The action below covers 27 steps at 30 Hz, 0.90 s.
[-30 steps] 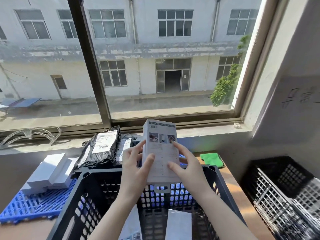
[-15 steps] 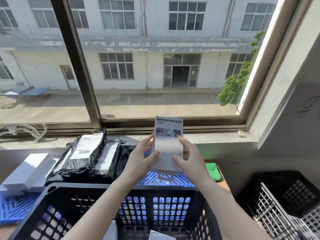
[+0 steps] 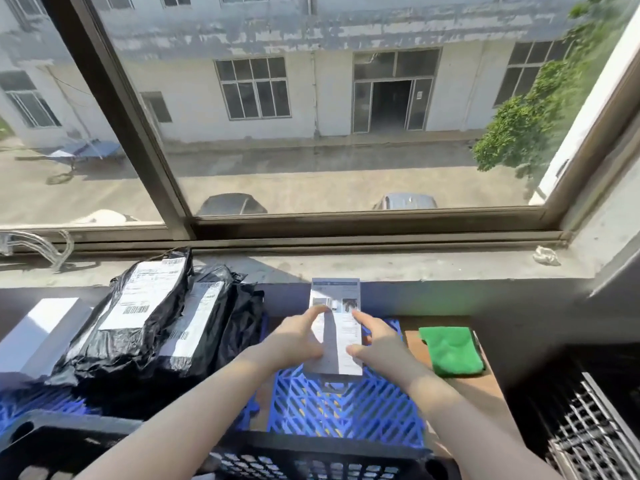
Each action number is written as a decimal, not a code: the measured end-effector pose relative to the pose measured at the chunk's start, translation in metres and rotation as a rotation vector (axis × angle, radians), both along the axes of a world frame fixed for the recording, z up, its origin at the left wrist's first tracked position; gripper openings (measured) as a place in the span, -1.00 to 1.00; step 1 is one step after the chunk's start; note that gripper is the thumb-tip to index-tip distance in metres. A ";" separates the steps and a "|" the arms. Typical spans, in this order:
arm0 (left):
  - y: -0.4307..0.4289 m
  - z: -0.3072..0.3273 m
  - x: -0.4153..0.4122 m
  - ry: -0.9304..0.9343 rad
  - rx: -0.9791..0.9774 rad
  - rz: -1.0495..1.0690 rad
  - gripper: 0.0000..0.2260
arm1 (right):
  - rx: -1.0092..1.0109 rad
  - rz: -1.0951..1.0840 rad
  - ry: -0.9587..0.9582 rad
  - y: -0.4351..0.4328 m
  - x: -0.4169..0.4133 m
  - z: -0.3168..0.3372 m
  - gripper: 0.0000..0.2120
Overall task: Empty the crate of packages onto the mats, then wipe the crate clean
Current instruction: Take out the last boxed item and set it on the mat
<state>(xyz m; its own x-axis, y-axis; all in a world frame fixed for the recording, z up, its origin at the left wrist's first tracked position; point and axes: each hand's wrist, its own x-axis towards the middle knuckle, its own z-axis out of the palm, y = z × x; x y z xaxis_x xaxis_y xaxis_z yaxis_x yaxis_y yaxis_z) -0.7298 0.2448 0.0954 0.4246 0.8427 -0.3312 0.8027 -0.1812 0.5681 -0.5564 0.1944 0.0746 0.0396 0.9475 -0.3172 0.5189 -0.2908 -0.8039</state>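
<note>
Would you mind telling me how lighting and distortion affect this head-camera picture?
Head view: hard sunlight overexposes the white box at left; a green flare smears beside the cloth; the left hand shadows the package; wide-angle bends the window frame.

I can't read the print on the white box (image 3: pixel 335 336); it is too small and blurred. My left hand (image 3: pixel 297 337) and right hand (image 3: pixel 375 342) cover its side edges, so I can't tell whether its lower end touches the blue mat (image 3: pixel 341 408) below it. The bottom edge cuts off the black crate (image 3: pixel 242 455), nearer me than the box, hiding its contents.
</note>
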 end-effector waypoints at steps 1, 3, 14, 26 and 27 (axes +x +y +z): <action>0.006 -0.007 0.003 0.030 -0.019 -0.018 -0.37 | -0.039 0.002 0.001 0.006 0.000 -0.013 -0.29; 0.014 -0.023 0.001 0.068 -0.044 -0.047 -0.38 | -0.114 0.021 0.028 0.016 0.001 -0.036 -0.14; 0.023 -0.097 -0.019 0.237 -0.243 -0.153 -0.10 | -0.157 0.084 0.025 0.006 -0.012 -0.109 -0.33; 0.024 -0.124 -0.030 0.338 -0.190 -0.237 -0.06 | -0.151 0.082 0.094 0.002 -0.026 -0.131 -0.24; 0.024 -0.123 -0.030 0.358 -0.190 -0.248 -0.07 | -0.158 0.090 0.090 0.001 -0.025 -0.129 -0.24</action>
